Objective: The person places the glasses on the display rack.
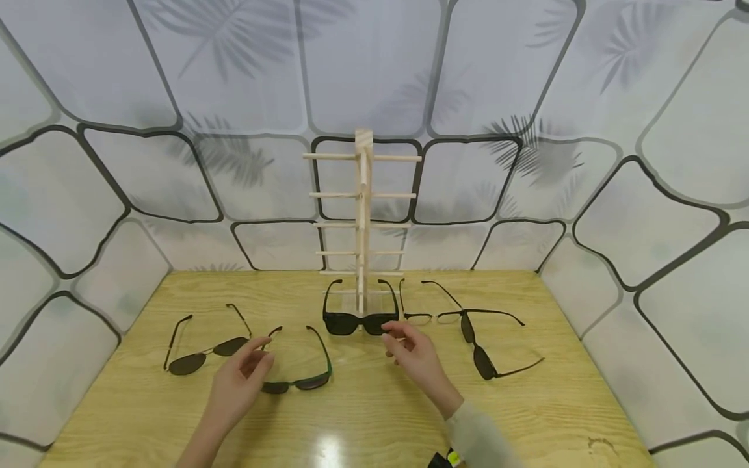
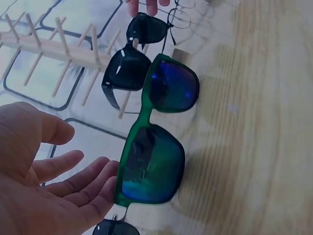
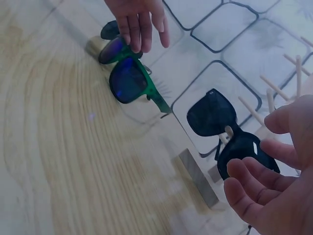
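Black sunglasses (image 1: 342,324) sit on the lowest part of a wooden glasses rack (image 1: 363,208), lenses facing me. My right hand (image 1: 418,361) is at their right lens, thumb and fingers apart and loosely bent in the right wrist view; whether a fingertip touches the frame I cannot tell. Green-framed sunglasses (image 2: 134,161) with blue-green mirrored lenses stand on the table, left of the rack. Beside their left end is my left hand (image 1: 236,383), fingers relaxed and thumb apart, gripping nothing. In the left wrist view its fingertips lie close to the green frame; contact is unclear.
Thin-framed sunglasses (image 1: 187,364) lie at the left of the wooden table (image 1: 374,422). Clear-lensed glasses (image 1: 418,316) and dark sunglasses (image 1: 484,362) lie right of the rack. A black and yellow object (image 1: 453,459) shows at the bottom edge. Patterned cloth walls (image 1: 263,175) enclose the table.
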Demonstrator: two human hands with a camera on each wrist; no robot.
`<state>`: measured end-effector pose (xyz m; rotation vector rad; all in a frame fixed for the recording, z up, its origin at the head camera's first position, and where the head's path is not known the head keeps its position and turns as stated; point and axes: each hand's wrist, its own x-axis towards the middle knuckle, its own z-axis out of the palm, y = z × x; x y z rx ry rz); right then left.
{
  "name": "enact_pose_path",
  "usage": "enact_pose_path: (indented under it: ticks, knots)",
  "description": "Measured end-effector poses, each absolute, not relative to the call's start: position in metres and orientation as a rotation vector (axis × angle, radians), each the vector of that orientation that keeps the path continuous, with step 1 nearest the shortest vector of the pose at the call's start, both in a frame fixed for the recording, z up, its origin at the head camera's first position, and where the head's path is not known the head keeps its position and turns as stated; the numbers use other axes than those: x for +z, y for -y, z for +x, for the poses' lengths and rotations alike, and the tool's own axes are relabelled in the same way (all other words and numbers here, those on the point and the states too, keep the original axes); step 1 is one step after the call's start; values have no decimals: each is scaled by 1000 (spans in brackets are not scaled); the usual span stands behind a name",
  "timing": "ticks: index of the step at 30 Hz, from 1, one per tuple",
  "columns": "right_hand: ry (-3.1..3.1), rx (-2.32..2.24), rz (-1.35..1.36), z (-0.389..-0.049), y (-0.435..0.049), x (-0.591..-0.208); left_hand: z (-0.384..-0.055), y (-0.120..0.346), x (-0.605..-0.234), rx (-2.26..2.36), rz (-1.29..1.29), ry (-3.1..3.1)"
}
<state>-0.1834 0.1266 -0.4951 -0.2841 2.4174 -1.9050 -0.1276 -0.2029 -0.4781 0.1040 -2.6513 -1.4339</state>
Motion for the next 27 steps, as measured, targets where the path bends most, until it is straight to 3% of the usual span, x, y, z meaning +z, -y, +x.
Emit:
enact_pose_path:
  ticks: [27]
  knots:
    - [-2332, -1706, -543, -175, -47, -516, -104, 237, -490, -1322, 285, 2691]
